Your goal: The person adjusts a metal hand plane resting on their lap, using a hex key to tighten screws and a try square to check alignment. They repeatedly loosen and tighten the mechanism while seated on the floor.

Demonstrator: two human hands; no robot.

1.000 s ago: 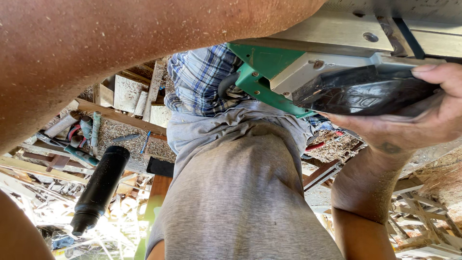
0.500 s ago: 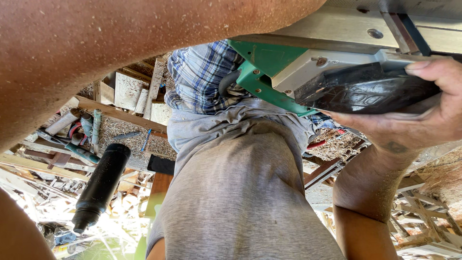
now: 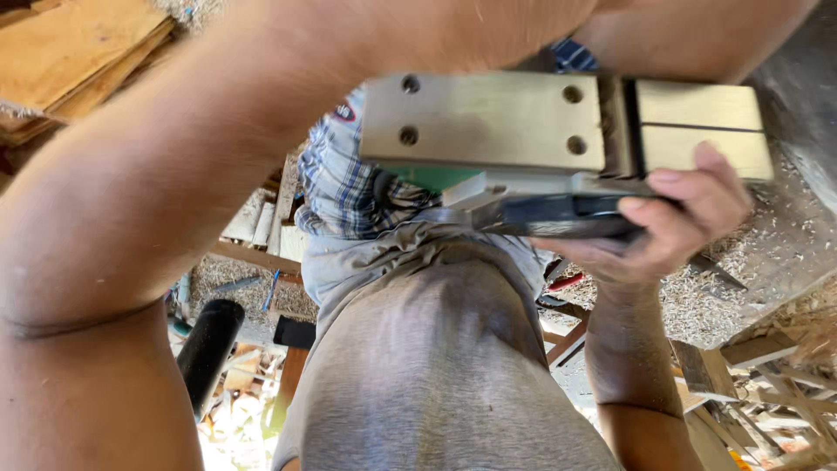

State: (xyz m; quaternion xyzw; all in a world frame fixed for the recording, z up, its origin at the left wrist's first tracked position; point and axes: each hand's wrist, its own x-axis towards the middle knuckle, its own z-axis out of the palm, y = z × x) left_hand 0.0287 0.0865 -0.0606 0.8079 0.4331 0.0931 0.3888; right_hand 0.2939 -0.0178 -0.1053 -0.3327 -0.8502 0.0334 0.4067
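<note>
My right hand (image 3: 667, 222) is closed around the black side part of an electric planer (image 3: 488, 122) that hangs close in front of the camera. The planer's flat metal sole, with several screw holes and a cutter slot, faces me, and a green body part (image 3: 432, 177) shows under it. My left arm (image 3: 174, 201) sweeps across the left and top of the view; its hand is out of sight past the planer. Below are my checked shirt (image 3: 344, 187) and grey trousers (image 3: 427, 366).
A black cylinder (image 3: 209, 344) stands at the lower left. Stacked wooden boards (image 3: 78, 52) lie at the top left. A surface covered in wood shavings (image 3: 758, 262) is at the right, with scrap wood pieces (image 3: 767, 384) under it.
The planer has moved to the middle of the view and turned, so its metal sole now faces me. My right hand has stayed on its black part. The left arm now covers more of the view.
</note>
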